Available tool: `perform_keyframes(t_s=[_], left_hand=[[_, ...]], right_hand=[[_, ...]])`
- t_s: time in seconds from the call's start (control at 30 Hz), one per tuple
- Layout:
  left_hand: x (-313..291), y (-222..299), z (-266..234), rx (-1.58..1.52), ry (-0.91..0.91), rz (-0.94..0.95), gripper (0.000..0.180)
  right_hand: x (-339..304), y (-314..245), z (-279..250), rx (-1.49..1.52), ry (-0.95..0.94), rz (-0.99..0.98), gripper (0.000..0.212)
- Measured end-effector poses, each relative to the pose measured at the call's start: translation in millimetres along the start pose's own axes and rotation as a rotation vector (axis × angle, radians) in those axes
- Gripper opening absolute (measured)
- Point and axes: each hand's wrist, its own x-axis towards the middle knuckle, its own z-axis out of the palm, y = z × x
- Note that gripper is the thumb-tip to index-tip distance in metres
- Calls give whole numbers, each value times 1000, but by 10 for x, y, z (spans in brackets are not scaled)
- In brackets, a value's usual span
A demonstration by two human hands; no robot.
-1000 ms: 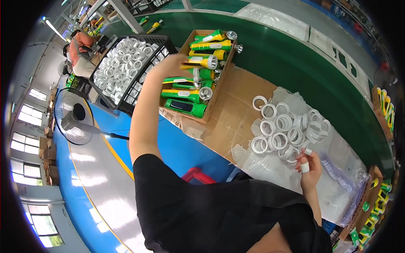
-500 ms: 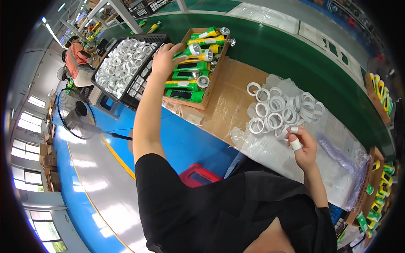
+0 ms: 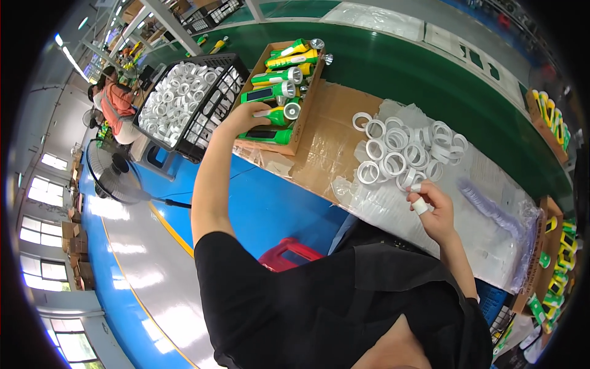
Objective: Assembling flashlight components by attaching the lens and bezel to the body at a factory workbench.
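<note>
My left hand (image 3: 249, 117) reaches into a cardboard box (image 3: 297, 130) of green and yellow flashlights. Its fingers are closed round the body of a flashlight (image 3: 276, 115) whose round head faces right. A green flashlight (image 3: 265, 135) lies at the box's near end, and one with a dark panel (image 3: 261, 94) lies just beyond the hand. My right hand (image 3: 437, 212) hovers by the near edge of a pile of white rings (image 3: 393, 163). White wraps cover its thumb and a finger; these are bent and apart, with nothing visible between them.
A black crate (image 3: 206, 117) heaped with white rings stands left of the box. Stacked clear-purple discs (image 3: 491, 206) lie on the plastic-covered right part of the table. Farther right is another flashlight box (image 3: 533, 270). A fan (image 3: 117, 172) and a red stool (image 3: 289, 251) stand below the table.
My left hand has moved nearer, from the upper flashlights to one lower in the box. The flashlights there lie differently. My right hand has barely moved; the whole view has shifted slightly.
</note>
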Motion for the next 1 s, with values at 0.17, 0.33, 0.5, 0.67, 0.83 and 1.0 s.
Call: perform_keyframes(t_s=[0.17,0.33,0.5,0.67,0.83,1.0], left_hand=[[-204,910,-215,-318,329,196,35],[-405,2221,528,-663,187,390,32],[-648,2929,1623,-640,-44,538,27],[-223,3475,2464,-1182,-115,280,38],[-273,3927,2609,-1608,-727,257,41],[-378,4035,2605,-904,-239,947,63]], right_hand=[[174,-34,-21,-13,-57,-106,13],[570,-187,162,272,34,-86,38],[166,-251,-75,581,177,77,58],[-640,-200,-422,560,161,300,59],[-1044,-220,-538,549,76,369,59],[-1152,-57,-522,470,310,339,59]])
